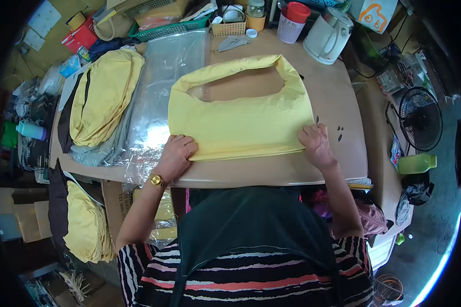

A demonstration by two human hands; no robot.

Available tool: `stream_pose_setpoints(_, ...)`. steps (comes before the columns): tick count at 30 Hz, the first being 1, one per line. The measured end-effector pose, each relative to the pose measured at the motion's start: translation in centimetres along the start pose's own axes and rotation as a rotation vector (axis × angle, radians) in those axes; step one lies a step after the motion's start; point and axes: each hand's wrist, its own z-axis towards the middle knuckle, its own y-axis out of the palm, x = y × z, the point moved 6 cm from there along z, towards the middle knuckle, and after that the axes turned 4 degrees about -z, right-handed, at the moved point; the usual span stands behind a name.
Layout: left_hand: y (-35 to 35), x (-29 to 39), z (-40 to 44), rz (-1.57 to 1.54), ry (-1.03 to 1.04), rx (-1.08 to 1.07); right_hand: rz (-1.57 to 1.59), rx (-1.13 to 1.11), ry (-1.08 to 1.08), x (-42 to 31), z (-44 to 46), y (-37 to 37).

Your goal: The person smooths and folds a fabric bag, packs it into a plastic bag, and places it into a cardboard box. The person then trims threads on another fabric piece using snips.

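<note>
A yellow fabric shoulder bag [241,125] lies flat on the tan table, its looped handle pointing away from me. My left hand [178,153] is closed on the bag's lower left corner, with a gold watch on the wrist. At the lower right corner, my right hand [316,143] grips the fabric with curled fingers. The bag's bottom edge runs nearly straight between both hands. Left of the bag, clear plastic sheets [159,97] lie on the table, and the bag's left side reaches their edge.
A pile of yellow bags [107,97] lies at the table's left, with another yellow stack [84,222] lower down. Along the back stand a green basket [171,31], a wicker basket [228,28], a white-and-red cup [290,28] and a kettle [328,38]. A black fan [420,117] stands right.
</note>
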Motion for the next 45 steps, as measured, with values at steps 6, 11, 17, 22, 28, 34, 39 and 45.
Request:
stream_pose_setpoints(6,-5.5,6.3,3.1,0.105,-0.287,-0.152,0.351,-0.185,0.293,-1.2,3.4,-7.4)
stream_pose_setpoints(11,2.5,6.8,6.6,0.269,-0.303,-0.036,0.118,0.026,0.345,-4.8,6.9,0.3)
stream_pose_setpoints(17,4.2,1.2,5.7,0.215,-0.471,0.006,0.123,0.013,0.339,-4.3,7.4,2.8)
stream_pose_setpoints(22,4.2,1.2,5.7,0.211,-0.516,-0.065,0.159,-0.087,0.371,-4.1,7.2,3.9)
stream_pose_setpoints(28,4.2,4.0,2.2,0.166,-0.607,-0.196,0.158,-0.171,0.364,-5.7,3.0,2.5)
stream_pose_setpoints(34,4.6,3.3,1.7,0.180,-0.649,-0.140,0.149,-0.133,0.451,-5.3,2.5,2.6)
stream_pose_setpoints(39,3.3,3.8,3.1,0.156,-0.712,-0.193,0.041,-0.359,0.400,-5.6,3.7,2.4)
stream_pose_setpoints(45,5.2,4.3,6.1,0.026,-0.359,-0.093,0.232,-0.264,0.122,-9.3,7.8,3.2)
